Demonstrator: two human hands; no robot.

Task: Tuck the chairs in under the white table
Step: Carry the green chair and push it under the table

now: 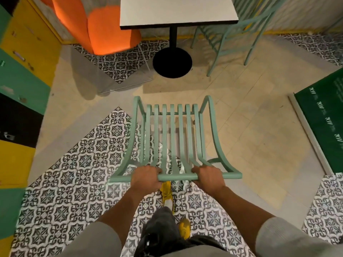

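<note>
In the head view, the left hand [145, 176] and the right hand [208, 176] were both wrapped tight around the top rail of a mint-green slatted metal chair [173, 138], one on each side of its middle. That chair stood on the floor well short of the white table [176, 13], facing its black pedestal base [172, 62]. An orange upholstered chair [109, 26] sat at the table's left, and a second mint-green chair [239, 32] at its right, partly under the top.
</note>
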